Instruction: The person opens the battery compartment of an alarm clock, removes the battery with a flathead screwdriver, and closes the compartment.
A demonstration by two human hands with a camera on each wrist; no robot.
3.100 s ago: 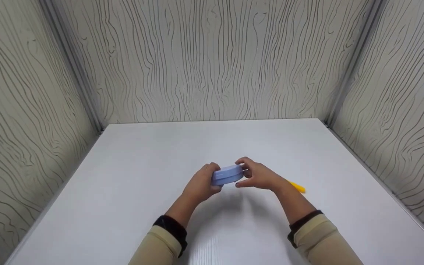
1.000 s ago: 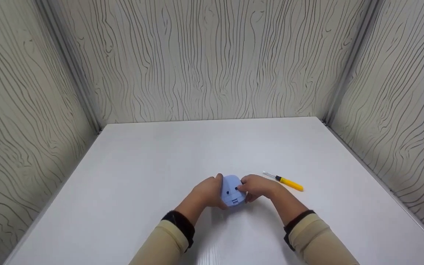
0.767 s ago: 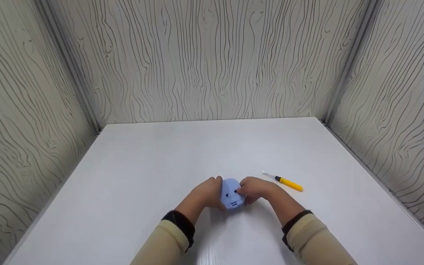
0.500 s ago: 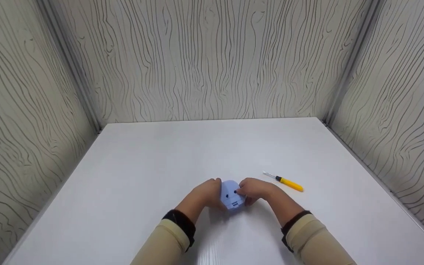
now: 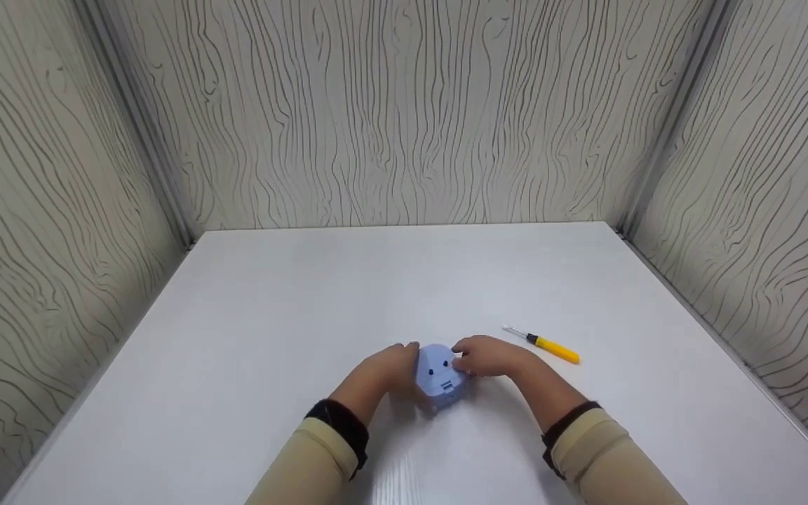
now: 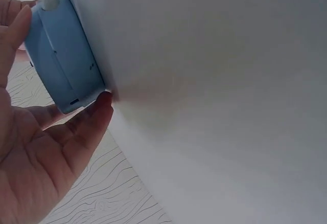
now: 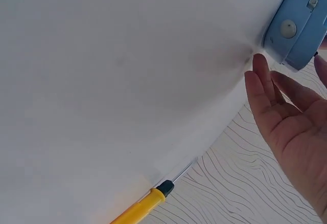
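A light-blue rounded plastic device with two black dots and small slots on its face sits near the middle of the table. My left hand grips its left side; in the left wrist view the thumb and fingers of that hand span the blue body. At its right side is my right hand, thumb close to the face. Seen from the right wrist, that hand has its fingers loosely extended, apart from the device, which has a round pale knob on its side.
A screwdriver with a yellow handle and black collar lies on the white table, just beyond my right forearm. Wood-grain patterned panels enclose the table at the back and both sides.
The device has come down from being held edge-on, its dotted face now showing. Lately it has shifted slightly left and tilted. My right fingers have loosened from its side; the screwdriver has come into fuller view.
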